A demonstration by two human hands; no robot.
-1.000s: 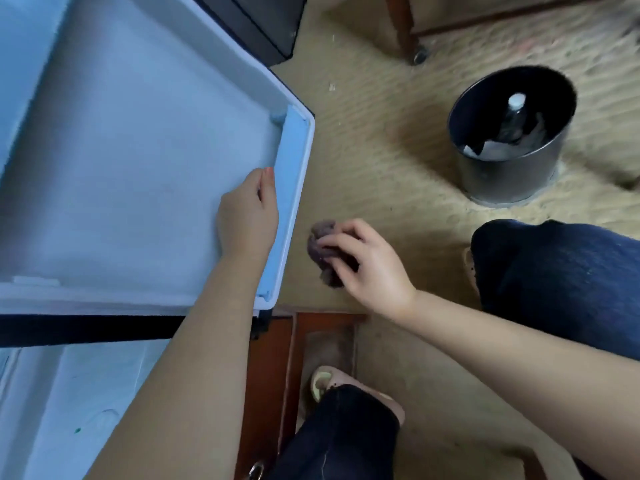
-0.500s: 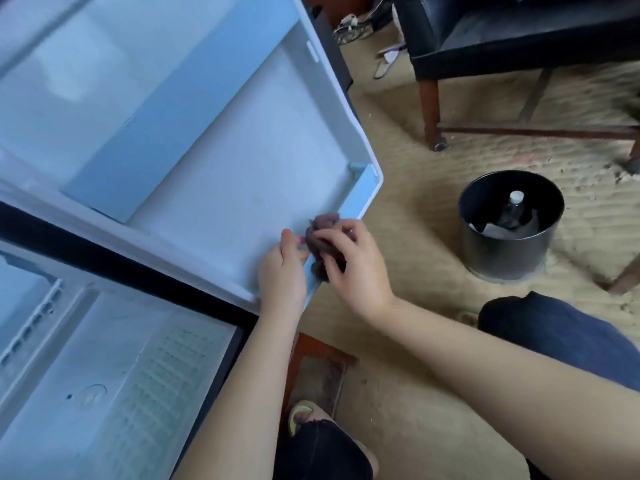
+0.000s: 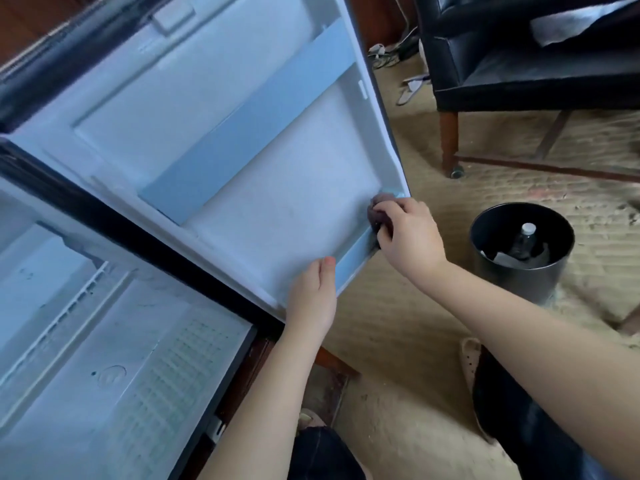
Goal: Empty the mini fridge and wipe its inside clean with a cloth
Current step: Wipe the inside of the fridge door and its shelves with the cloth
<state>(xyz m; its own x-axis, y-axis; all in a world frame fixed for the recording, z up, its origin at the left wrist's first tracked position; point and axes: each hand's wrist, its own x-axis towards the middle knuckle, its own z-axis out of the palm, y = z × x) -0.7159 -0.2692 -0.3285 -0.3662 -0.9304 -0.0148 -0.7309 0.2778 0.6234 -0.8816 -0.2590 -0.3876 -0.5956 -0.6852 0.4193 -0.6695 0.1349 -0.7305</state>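
Note:
The mini fridge stands open; its white inner door panel fills the upper middle and its bare white interior lies at lower left. My right hand grips a bunched dark brownish cloth and presses it into the lower corner of the door, by the pale blue shelf rail. My left hand holds the door's bottom edge, fingers over the rim. Most of the cloth is hidden under my fingers.
A black bin with a bottle and paper inside stands on the carpet to the right. A black armchair on wooden legs sits behind it. Slippers and cables lie near the chair. My knees are at the bottom.
My right hand has carried the cloth from the floor side up to the door's lower corner. My left hand slid down along the door edge. The view has lifted, showing more of the door.

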